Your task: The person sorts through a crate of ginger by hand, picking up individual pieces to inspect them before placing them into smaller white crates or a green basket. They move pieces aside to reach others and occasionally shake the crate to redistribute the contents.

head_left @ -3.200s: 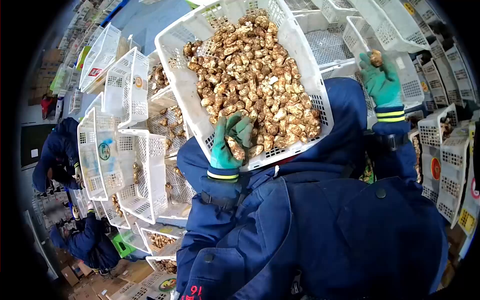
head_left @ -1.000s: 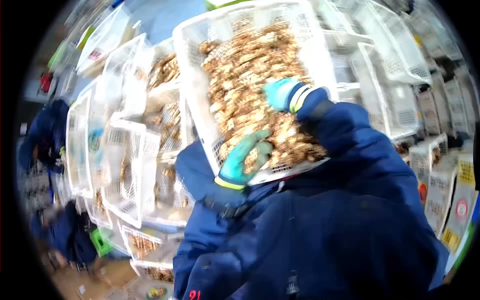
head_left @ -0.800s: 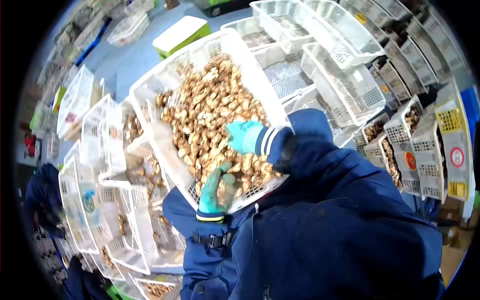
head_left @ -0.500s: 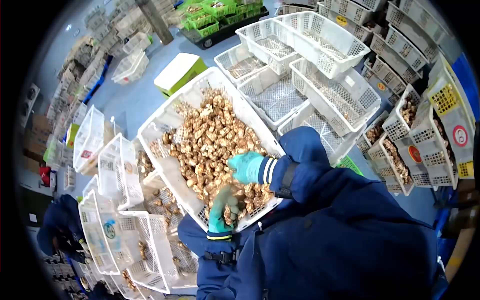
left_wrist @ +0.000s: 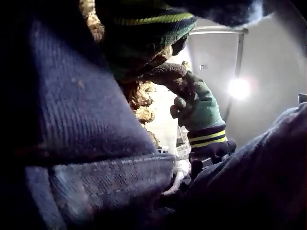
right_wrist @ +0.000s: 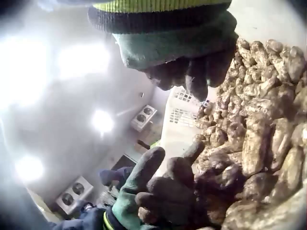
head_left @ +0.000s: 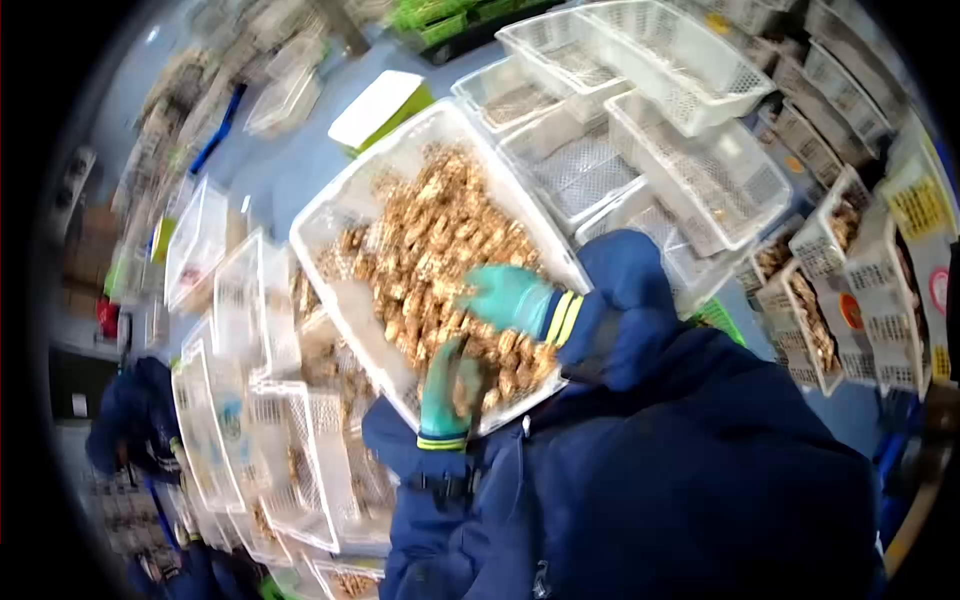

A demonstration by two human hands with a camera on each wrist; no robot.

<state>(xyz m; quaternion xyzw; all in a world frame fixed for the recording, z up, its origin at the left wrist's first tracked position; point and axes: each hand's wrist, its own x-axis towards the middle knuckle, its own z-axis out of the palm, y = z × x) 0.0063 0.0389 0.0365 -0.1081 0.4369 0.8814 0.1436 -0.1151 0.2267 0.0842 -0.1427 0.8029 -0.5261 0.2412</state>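
A white perforated plastic crate, tilted on the person's lap, holds a heap of stubby brown-and-cream mushrooms. The left hand, in a green work glove, is at the crate's near corner with its fingers curled round a brown mushroom. Just above and to the right, the gloved right hand reaches over the heap. Its fingers hang loosely bent over the heap in the right wrist view, and no mushroom shows between them. In the left wrist view the right hand faces the left hand.
White crates with some mushrooms stand at the left, others at the upper right. Stacked crates line the right side. A white-and-green box sits beyond the lap crate. Another person in dark blue works at the left.
Earlier the right hand was out at the right with a mushroom; it came back over the heap and now shows none. The left hand stays at the near corner. The head view has shifted.
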